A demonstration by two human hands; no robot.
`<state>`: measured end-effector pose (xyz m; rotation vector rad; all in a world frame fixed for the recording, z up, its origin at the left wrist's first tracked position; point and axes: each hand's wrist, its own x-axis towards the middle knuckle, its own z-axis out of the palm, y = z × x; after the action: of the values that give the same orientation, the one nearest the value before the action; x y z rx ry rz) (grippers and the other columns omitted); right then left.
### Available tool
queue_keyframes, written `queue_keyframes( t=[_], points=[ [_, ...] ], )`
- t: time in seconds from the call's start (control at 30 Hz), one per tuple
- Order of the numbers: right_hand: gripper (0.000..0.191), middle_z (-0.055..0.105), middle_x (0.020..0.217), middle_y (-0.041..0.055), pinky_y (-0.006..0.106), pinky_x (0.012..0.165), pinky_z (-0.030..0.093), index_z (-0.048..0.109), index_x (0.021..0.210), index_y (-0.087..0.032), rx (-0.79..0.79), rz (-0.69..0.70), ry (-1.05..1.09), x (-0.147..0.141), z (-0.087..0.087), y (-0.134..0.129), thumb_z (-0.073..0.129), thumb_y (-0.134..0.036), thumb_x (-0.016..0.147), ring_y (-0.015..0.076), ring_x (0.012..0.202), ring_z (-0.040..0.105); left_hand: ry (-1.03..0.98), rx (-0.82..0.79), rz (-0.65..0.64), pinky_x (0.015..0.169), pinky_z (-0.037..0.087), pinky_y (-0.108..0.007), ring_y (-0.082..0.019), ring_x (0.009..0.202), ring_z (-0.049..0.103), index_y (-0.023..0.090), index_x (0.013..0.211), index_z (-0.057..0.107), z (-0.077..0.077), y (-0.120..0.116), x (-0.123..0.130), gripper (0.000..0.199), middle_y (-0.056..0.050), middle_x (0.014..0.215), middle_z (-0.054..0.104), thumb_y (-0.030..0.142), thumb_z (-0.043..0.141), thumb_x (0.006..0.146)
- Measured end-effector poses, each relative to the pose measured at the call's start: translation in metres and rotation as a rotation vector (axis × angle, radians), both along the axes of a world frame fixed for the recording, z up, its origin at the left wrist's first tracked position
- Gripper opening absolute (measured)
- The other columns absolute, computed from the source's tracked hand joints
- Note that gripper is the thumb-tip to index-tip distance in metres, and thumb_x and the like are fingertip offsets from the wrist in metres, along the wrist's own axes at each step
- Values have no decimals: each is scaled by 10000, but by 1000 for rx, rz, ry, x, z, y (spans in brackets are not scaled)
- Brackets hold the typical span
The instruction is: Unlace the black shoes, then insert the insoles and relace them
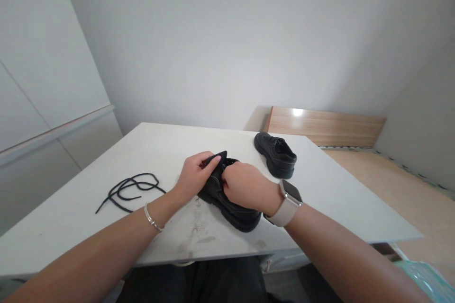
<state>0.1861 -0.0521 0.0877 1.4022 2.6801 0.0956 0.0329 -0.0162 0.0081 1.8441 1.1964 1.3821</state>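
Note:
A black leather shoe (pixel 245 216) sits on the white table in front of me, its heel toward my body. My left hand (pixel 195 173) pinches the shoe's tongue (pixel 221 156) between thumb and fingers and holds it raised. Curled closed, my right hand (pixel 245 184) is at the shoe's opening, close to the eyelets. Its fingertips are turned away, so whatever they grip is hidden. To the left, a loose black shoelace (pixel 133 182) lies in loops, one end passing behind my left forearm.
A second black shoe (pixel 275 154) stands toward the table's back right. Dirt smudges (pixel 194 239) mark the white table (pixel 170 139) near its front edge. Beyond its right side is a wooden bed frame (pixel 327 125). A wall rises behind the table.

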Motion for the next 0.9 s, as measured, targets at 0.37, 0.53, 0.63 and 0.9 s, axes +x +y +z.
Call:
queue_keyframes(
  t=[0.37,0.53,0.63,0.9],
  points=[
    [303,740,990,220,334,811,563,726,1039,-39,-57,77,-47,-12,-4,11,435,-84,966,275,954,727,26,-2,-35,636,363,-259,-155,685,480,165,698,595,2,0,0,367,4,676,536,459,555,914],
    [306,739,1003,198,320,846,554,713,1065,-45,-32,91,27,-12,-16,20,426,-97,976,256,972,720,29,13,-43,653,369,-258,-156,696,485,171,698,585,4,-1,1,351,6,680,531,444,551,916],
    [331,734,1050,187,330,845,559,702,1092,-41,-35,90,58,-14,-22,23,395,-90,979,255,970,720,29,24,-38,654,371,-257,-156,692,483,175,686,570,6,-2,1,342,10,674,520,434,552,909],
    [328,734,1035,186,350,822,573,714,1061,-39,-55,47,69,-8,-13,7,403,-83,967,268,937,725,38,12,-42,645,371,-257,-157,681,481,178,692,581,6,-1,1,356,14,667,526,471,563,894]
  ],
)
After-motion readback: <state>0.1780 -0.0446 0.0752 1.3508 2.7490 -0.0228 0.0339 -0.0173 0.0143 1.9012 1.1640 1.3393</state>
